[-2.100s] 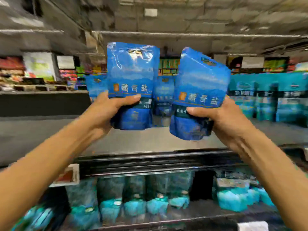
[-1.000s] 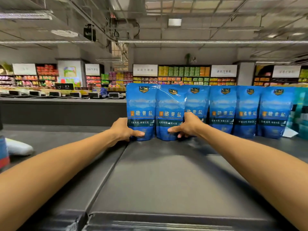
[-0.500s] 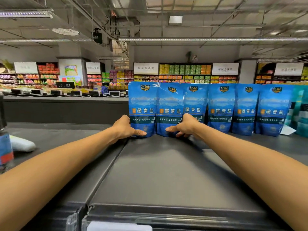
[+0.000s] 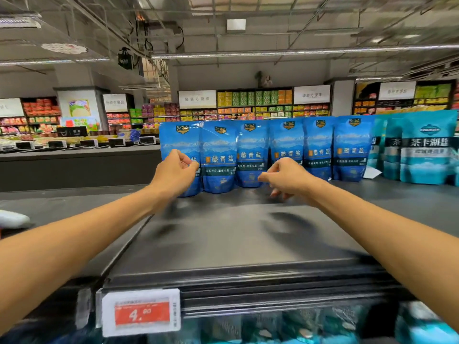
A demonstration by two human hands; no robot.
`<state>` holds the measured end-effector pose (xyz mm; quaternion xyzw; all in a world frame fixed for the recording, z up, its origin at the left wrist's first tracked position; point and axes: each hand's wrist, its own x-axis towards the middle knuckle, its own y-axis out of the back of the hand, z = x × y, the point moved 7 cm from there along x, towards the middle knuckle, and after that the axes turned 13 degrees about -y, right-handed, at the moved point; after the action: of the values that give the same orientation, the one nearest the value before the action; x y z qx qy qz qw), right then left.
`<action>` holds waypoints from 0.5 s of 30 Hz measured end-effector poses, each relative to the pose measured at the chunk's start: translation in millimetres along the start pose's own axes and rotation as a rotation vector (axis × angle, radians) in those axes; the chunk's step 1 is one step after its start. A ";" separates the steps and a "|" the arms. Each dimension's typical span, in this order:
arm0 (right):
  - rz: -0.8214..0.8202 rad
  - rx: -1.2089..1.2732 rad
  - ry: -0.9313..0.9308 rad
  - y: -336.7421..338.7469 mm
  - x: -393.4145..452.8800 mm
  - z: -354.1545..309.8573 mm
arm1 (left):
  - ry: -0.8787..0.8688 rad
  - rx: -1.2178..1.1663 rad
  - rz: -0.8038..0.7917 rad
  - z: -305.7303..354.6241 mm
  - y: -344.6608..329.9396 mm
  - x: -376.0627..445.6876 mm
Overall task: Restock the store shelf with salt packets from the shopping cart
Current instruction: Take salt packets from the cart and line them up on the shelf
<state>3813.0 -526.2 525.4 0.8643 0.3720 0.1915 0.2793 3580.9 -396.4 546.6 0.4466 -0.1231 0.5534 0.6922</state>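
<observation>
The dark shelf top (image 4: pixel 248 234) carries the work so far: a row of six blue salt packets (image 4: pixel 288 150) stands upright along its far edge, side by side and overlapping a little, with teal packets (image 4: pixel 422 150) of another brand just beside them on the right. Most of the shelf surface in front of the row is bare, so by my judgement plenty of restocking is left. The shopping cart is out of view, so what it holds cannot be told. The left hand (image 4: pixel 175 173) hangs in front of the leftmost packet, fingers loosely curled and gripping nothing. The right hand (image 4: pixel 285 178) hovers low in front of the third and fourth packets, fingers also relaxed and empty, though blur makes contact hard to rule out. A red price tag (image 4: pixel 141 312) sits on the front rail.
</observation>
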 end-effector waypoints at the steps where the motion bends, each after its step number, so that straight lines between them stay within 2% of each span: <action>1: 0.004 0.077 0.003 11.8 -11.3 6.2 | -0.032 -0.024 -0.023 19.0 -10.0 -4.1; 9: 0.107 0.475 0.164 127.1 -146.2 67.4 | -0.258 -0.473 -0.251 203.0 -117.0 -77.5; 13: 0.307 0.511 0.148 176.2 -227.3 148.7 | -0.327 -0.711 -0.409 283.7 -192.1 -163.3; 15: 0.421 0.475 0.102 188.7 -267.8 197.9 | -0.449 -0.753 -0.451 317.2 -220.4 -217.3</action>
<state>3846.8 -901.4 457.8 0.9526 0.2329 0.1959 0.0053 3799.2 -775.8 477.0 0.2893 -0.3607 0.1970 0.8645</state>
